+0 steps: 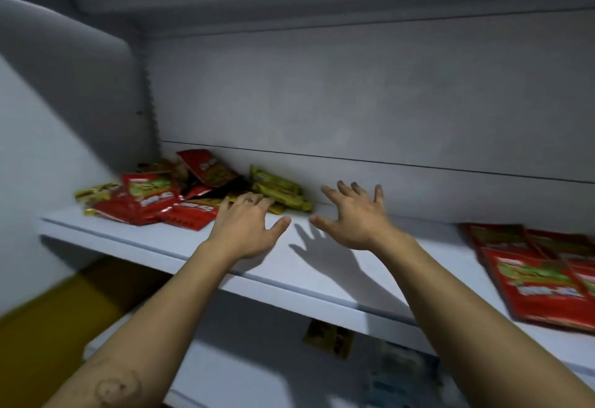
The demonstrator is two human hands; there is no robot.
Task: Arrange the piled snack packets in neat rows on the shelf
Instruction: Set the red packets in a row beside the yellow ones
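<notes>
Both forearms reach over the white shelf (434, 266). Its back left corner holds the piled snack packets (180, 195), red and yellow-green, while flat red packets (541, 275) lie at the right end. The left hand (248, 227) spreads its fingers at the pile's edge. The right hand (357, 217), fingers splayed, holds nothing beside it.

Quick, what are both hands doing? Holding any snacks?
Left hand: open, fingertips at the snack pile, holding nothing.
Right hand: open, fingers spread, holding nothing.
</notes>
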